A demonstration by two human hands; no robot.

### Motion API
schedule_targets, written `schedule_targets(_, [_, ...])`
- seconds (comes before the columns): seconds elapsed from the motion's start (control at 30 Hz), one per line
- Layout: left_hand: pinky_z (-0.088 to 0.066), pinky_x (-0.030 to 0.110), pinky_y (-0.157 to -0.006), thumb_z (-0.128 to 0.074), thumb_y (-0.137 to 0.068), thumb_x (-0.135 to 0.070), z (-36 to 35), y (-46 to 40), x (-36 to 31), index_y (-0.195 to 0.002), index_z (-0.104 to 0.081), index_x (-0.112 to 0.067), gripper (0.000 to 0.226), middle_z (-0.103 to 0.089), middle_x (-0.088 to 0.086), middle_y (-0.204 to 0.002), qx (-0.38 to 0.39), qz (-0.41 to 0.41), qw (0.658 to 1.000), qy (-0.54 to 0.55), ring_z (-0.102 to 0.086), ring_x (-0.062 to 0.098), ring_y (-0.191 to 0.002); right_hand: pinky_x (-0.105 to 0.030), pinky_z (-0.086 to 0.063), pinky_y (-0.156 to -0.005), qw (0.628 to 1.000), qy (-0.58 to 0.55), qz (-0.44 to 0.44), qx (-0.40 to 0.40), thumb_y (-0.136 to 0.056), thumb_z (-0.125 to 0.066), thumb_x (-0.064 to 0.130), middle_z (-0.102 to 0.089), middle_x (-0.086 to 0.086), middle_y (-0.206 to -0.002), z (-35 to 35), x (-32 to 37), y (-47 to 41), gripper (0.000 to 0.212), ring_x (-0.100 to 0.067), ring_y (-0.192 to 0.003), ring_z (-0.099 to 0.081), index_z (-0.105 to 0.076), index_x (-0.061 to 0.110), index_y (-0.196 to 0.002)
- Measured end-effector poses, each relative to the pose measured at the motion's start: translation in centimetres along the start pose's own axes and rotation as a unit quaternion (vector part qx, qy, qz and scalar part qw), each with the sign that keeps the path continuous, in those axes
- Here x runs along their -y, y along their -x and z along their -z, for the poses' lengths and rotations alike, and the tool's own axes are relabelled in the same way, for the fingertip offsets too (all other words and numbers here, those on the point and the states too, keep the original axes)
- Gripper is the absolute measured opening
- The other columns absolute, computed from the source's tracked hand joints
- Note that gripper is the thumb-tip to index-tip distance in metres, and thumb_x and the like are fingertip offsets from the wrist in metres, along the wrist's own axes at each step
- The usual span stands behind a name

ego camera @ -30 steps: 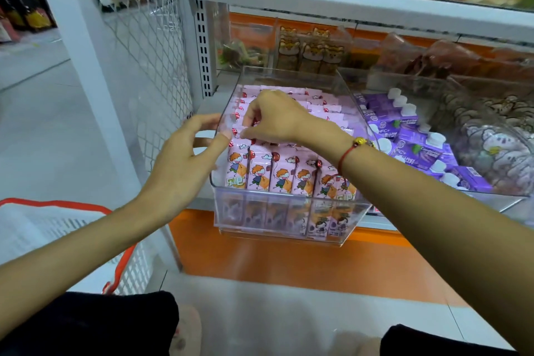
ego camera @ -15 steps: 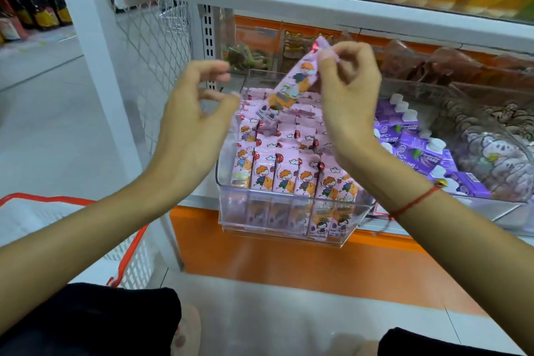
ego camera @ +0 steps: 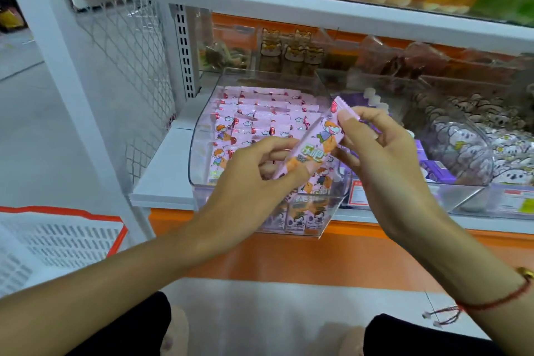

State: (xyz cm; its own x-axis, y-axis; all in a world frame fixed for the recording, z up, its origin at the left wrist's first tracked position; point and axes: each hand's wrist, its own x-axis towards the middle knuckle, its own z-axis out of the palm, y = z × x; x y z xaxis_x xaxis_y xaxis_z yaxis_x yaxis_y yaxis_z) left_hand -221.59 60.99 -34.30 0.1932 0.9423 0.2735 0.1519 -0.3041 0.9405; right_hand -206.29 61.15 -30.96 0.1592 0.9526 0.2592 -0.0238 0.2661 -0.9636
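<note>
Packet (ego camera: 310, 150), pink, lettering illegible, pinched by left hand (ego camera: 248, 179) and right hand (ego camera: 384, 159).

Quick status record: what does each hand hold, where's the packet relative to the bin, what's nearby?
left hand: grips lower end of pink packet
right hand: pinches its upper end
packet pose: tilted, held above clear bin
bin: on shelf, full of matching packets
nearby: purple packs right of bin; white basket lower left

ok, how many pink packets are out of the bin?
1: the pink packet held over the bin, left hand gripping its lower end, right hand pinching its upper end. Others may hide behind the hands.
</note>
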Motion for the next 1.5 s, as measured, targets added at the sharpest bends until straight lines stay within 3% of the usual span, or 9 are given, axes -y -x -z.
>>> schedule_targets(0.43, [-0.043,0.004,-0.069,-0.064,-0.069,-0.053,-0.5,0.1,-0.4,-0.092,-0.055,-0.030,0.033,-0.072,-0.021,-0.085,0.000,-0.022,1.000,-0.015,-0.065,-0.005,-0.078,-0.025,-0.053,-0.086,0.986,-0.031,-0.093,0.135,-0.093,-0.053,0.024,-0.070,0.003,-0.086,2.2,-0.5,0.5,0.019,-0.010,-0.086,-0.065,-0.065,0.020,-0.079])
schedule_targets(0.67, [-0.048,0.011,-0.070,-0.079,-0.066,-0.047,-0.9,-0.4,-0.5,-0.100,-0.061,-0.040,0.039,-0.062,-0.020,-0.094,-0.030,-0.064,0.992,-0.101,-0.058,0.000,-0.084,-0.023,-0.057,-0.076,0.999,0.031,-0.026,0.036,-0.094,-0.055,0.022,-0.061,-0.007,-0.077,2.3,-0.3,0.4,0.019,-0.007,-0.074,-0.064,-0.057,0.003,-0.096])
schedule_targets(0.73, [-0.050,0.014,-0.069,-0.082,-0.067,-0.039,-1.0,-0.5,-0.5,-0.098,-0.063,-0.040,0.037,-0.064,-0.020,-0.091,-0.039,-0.063,0.994,-0.080,-0.058,0.002,-0.080,-0.028,-0.056,-0.084,0.999,0.040,-0.023,0.028,-0.086,-0.062,0.031,-0.059,-0.010,-0.083,2.3,-0.2,0.3,0.043,-0.007,-0.080,-0.062,-0.055,0.001,-0.114])
schedule_targets(0.8, [-0.053,0.016,-0.070,-0.080,-0.067,-0.042,-1.1,-0.7,-0.5,-0.096,-0.062,-0.041,0.034,-0.068,-0.019,-0.091,-0.038,-0.051,0.997,-0.035,-0.064,0.001,-0.080,-0.023,-0.054,-0.085,0.998,0.031,-0.029,0.053,-0.079,-0.066,0.038,-0.069,0.008,-0.085,2.6,-0.1,0.1,0.049,-0.001,-0.086,-0.064,-0.056,0.012,-0.120])
schedule_targets(0.93, [-0.053,0.019,-0.081,-0.071,-0.069,-0.050,-1.1,-0.6,-0.6,-0.095,-0.059,-0.042,0.030,-0.069,-0.023,-0.099,-0.014,-0.057,0.997,-0.040,-0.066,-0.001,-0.090,-0.013,-0.051,-0.077,0.990,-0.010,-0.051,0.133,-0.093,-0.057,0.012,-0.073,0.010,-0.100,2.4,-0.1,0.3,0.027,-0.003,-0.095,-0.068,-0.058,0.014,-0.120])
schedule_targets(1.03, [-0.051,0.027,-0.091,-0.068,-0.079,-0.051,-1.1,-0.5,-0.3,-0.106,-0.058,-0.044,0.030,-0.063,-0.029,-0.108,-0.027,-0.087,0.987,-0.130,-0.058,-0.012,-0.101,-0.020,-0.054,-0.078,0.996,0.006,-0.022,0.089,-0.089,-0.062,0.008,-0.075,0.003,-0.095,2.3,-0.2,0.5,0.024,-0.010,-0.089,-0.070,-0.060,0.009,-0.113])
schedule_targets(1.17, [-0.051,0.021,-0.078,-0.073,-0.079,-0.043,-1.5,-0.3,-0.6,-0.111,-0.053,-0.046,0.038,-0.058,-0.025,-0.104,-0.034,-0.117,0.982,-0.142,-0.056,-0.003,-0.093,-0.026,-0.056,-0.070,0.998,0.055,0.039,0.015,-0.077,-0.075,0.012,-0.072,0.001,-0.080,1.6,-0.3,0.8,0.026,-0.012,-0.071,-0.067,-0.059,0.010,-0.096])
schedule_targets(1.33, [-0.053,0.015,-0.064,-0.070,-0.075,-0.039,-1.6,-0.4,-2.1,-0.107,-0.059,-0.040,0.034,-0.072,-0.016,-0.087,0.006,-0.015,0.999,0.048,-0.068,0.003,-0.071,-0.019,-0.054,-0.064,0.997,0.079,-0.003,0.005,-0.068,-0.073,0.040,-0.069,0.003,-0.080,1.8,0.4,0.5,0.049,-0.005,-0.066,-0.063,-0.061,0.018,-0.110])
schedule_targets(1.5, [-0.056,0.020,-0.052,-0.071,-0.078,-0.034,-1.2,-0.6,-3.2,-0.093,-0.073,-0.015,0.024,-0.075,-0.006,-0.076,0.067,0.209,0.955,0.201,-0.071,0.009,-0.062,-0.018,-0.043,-0.044,0.988,0.072,-0.130,0.050,-0.083,-0.068,0.033,-0.065,-0.004,-0.072,2.5,0.5,0.0,0.034,-0.011,-0.050,-0.054,-0.063,0.014,-0.110])
